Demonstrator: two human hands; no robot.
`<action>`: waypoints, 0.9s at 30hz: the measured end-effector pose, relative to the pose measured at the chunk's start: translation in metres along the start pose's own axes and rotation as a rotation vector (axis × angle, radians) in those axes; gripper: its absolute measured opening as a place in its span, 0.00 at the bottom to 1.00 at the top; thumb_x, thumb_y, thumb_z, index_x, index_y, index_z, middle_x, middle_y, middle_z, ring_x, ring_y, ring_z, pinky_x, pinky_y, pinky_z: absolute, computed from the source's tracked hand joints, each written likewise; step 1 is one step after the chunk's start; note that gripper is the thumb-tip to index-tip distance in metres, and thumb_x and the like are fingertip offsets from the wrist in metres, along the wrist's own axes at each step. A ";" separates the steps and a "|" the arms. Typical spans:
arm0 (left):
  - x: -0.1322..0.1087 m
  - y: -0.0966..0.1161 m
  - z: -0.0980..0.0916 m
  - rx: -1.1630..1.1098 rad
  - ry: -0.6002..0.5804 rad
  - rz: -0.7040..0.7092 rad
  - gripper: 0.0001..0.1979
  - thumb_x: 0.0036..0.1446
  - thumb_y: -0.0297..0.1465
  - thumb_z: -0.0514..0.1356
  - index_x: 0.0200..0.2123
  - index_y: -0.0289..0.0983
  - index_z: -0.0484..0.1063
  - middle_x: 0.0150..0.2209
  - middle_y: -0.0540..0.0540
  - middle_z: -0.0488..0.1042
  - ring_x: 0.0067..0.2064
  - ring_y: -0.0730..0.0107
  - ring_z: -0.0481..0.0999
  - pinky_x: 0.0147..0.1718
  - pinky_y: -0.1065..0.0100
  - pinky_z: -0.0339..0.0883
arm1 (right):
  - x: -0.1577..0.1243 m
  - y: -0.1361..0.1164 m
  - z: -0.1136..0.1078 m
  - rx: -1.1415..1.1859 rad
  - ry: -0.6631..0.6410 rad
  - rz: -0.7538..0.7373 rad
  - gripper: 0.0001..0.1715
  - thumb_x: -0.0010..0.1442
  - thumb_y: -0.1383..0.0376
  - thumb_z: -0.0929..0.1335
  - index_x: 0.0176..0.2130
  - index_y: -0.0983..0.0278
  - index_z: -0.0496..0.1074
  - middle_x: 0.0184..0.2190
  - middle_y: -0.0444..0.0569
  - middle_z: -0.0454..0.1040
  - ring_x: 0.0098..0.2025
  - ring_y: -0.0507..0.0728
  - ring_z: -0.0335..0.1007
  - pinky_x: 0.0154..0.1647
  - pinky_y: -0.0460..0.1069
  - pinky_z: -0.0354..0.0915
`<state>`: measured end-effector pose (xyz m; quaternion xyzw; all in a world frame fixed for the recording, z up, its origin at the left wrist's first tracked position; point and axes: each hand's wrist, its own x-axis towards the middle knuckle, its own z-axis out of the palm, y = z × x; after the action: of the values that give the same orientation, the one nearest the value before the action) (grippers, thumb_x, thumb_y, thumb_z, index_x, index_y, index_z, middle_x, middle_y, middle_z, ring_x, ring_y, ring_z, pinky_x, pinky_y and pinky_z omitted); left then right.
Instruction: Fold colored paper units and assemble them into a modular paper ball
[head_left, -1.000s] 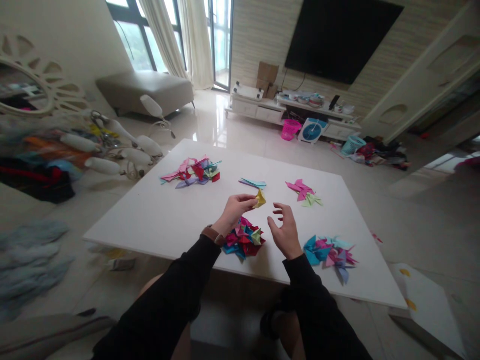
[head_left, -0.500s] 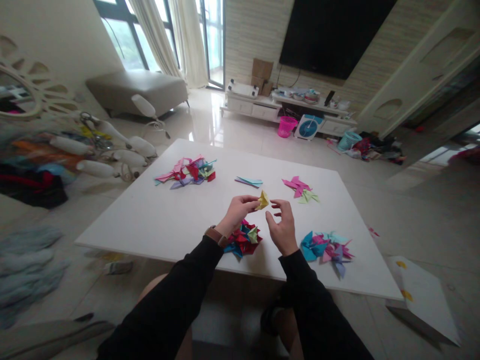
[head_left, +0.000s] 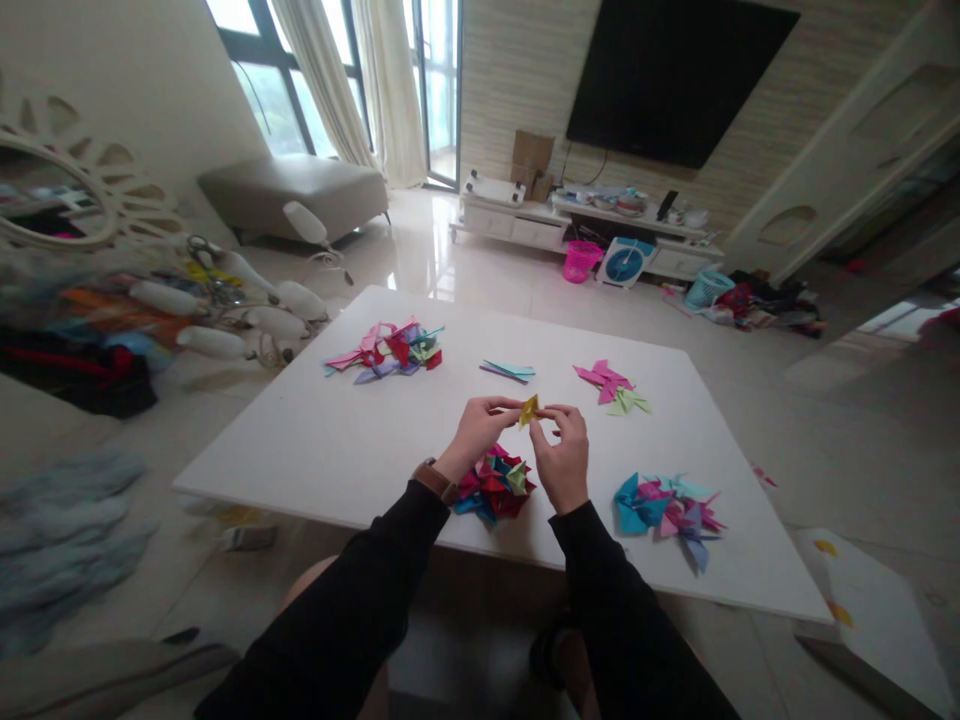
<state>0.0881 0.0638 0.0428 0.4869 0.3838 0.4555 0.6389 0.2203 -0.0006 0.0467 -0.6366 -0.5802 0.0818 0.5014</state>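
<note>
Where the black sleeves [head_left: 322, 610] cross the near edge of the white table [head_left: 337, 440], a heap of folded papers [head_left: 495, 490] in red, blue, pink and pale green sits between the forearms, partly hidden by the left wrist with its brown strap [head_left: 435, 482]. To the right, just outside the right forearm, lies a looser cluster [head_left: 671, 512] of blue, pink, purple and pale aqua folds.

Slightly farther out, the left hand [head_left: 478, 430] pinches a small yellow folded paper [head_left: 529, 410] between thumb and fingers, and the right hand [head_left: 564, 458] grasps its other side with the fingertips. This yellow paper is held above the table, beyond the heap.

Past the hands, pink and light green folded pieces [head_left: 611, 387] rest to the right, narrow blue and purple strips [head_left: 508, 371] lie near the middle, and a mixed pile [head_left: 386, 352] spreads at the left. On the floor beyond stand a pink basket [head_left: 581, 262] and a blue-and-white fan [head_left: 624, 263], before a low white cabinet [head_left: 517, 224]; a large dark screen [head_left: 675, 80] hangs on the wall above.
</note>
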 end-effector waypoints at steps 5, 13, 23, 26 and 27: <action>0.000 -0.001 -0.005 0.067 0.016 0.061 0.11 0.50 0.32 0.68 0.36 0.34 0.85 0.32 0.41 0.83 0.34 0.64 0.78 0.38 0.65 0.71 | 0.001 0.003 0.006 -0.020 0.046 0.031 0.09 0.62 0.58 0.71 0.36 0.61 0.78 0.40 0.51 0.75 0.47 0.61 0.70 0.45 0.55 0.68; 0.000 -0.005 0.001 0.247 -0.005 0.157 0.11 0.54 0.30 0.65 0.40 0.33 0.82 0.43 0.39 0.83 0.42 0.62 0.82 0.43 0.64 0.75 | 0.003 0.014 0.003 -0.055 0.095 0.066 0.11 0.60 0.57 0.72 0.32 0.62 0.80 0.37 0.50 0.76 0.44 0.60 0.70 0.43 0.54 0.66; -0.003 -0.008 0.017 0.255 -0.067 0.225 0.12 0.57 0.31 0.64 0.43 0.34 0.81 0.48 0.39 0.79 0.43 0.65 0.81 0.41 0.66 0.77 | 0.006 0.021 -0.009 -0.090 0.096 0.080 0.12 0.59 0.56 0.73 0.32 0.62 0.81 0.37 0.50 0.77 0.44 0.61 0.70 0.44 0.55 0.65; -0.004 -0.008 0.023 0.257 -0.079 0.244 0.12 0.57 0.31 0.65 0.43 0.34 0.81 0.48 0.39 0.79 0.43 0.64 0.81 0.41 0.66 0.77 | 0.007 0.023 -0.011 -0.096 0.102 0.099 0.12 0.59 0.56 0.73 0.32 0.62 0.81 0.36 0.51 0.77 0.44 0.61 0.70 0.46 0.55 0.65; -0.005 -0.009 0.025 0.262 -0.084 0.248 0.12 0.58 0.31 0.65 0.44 0.34 0.81 0.49 0.39 0.78 0.43 0.64 0.81 0.41 0.66 0.77 | 0.007 0.024 -0.012 -0.098 0.107 0.106 0.13 0.59 0.56 0.73 0.32 0.62 0.81 0.36 0.51 0.77 0.44 0.61 0.70 0.47 0.55 0.65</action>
<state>0.1116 0.0517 0.0400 0.6280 0.3500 0.4562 0.5244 0.2462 0.0030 0.0387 -0.6937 -0.5215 0.0455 0.4946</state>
